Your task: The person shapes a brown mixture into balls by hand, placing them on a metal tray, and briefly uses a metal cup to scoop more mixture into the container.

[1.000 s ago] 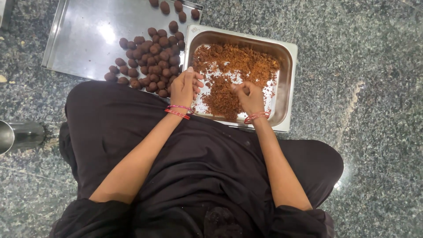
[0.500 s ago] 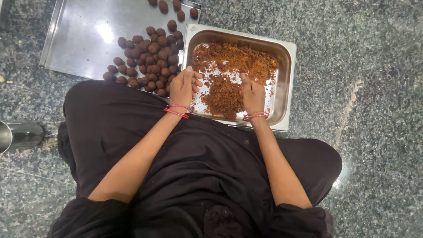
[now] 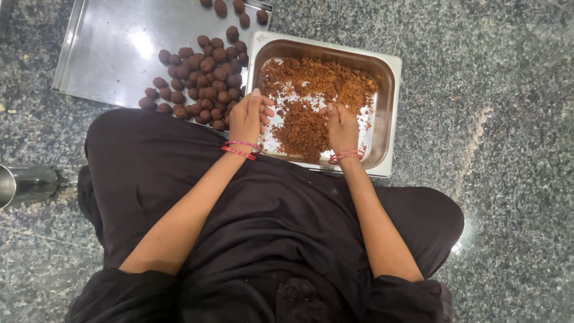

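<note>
I see two steel containers side by side on the speckled granite floor [image 3: 514,119]. The deep steel pan [image 3: 391,90] holds a loose brown crumbly mixture [image 3: 317,90], heaped toward the far side and down the middle, with bare metal showing through in patches near the front. Touching its left wall is a flat steel tray [image 3: 107,54], carrying a cluster of rolled brown balls [image 3: 203,81] bunched at its near right corner; a few more balls lie apart at the tray's far edge.

My left hand [image 3: 248,119] sits over the pan's near left corner, fingers curled together; I cannot tell whether it encloses any mixture. My right hand [image 3: 342,127] is inside the pan, fingers drawn in and pressed into the mixture at the middle heap. Both wrists carry thin red bangles. A steel cup [image 3: 27,182] lies on the floor, well apart at the left.
</note>
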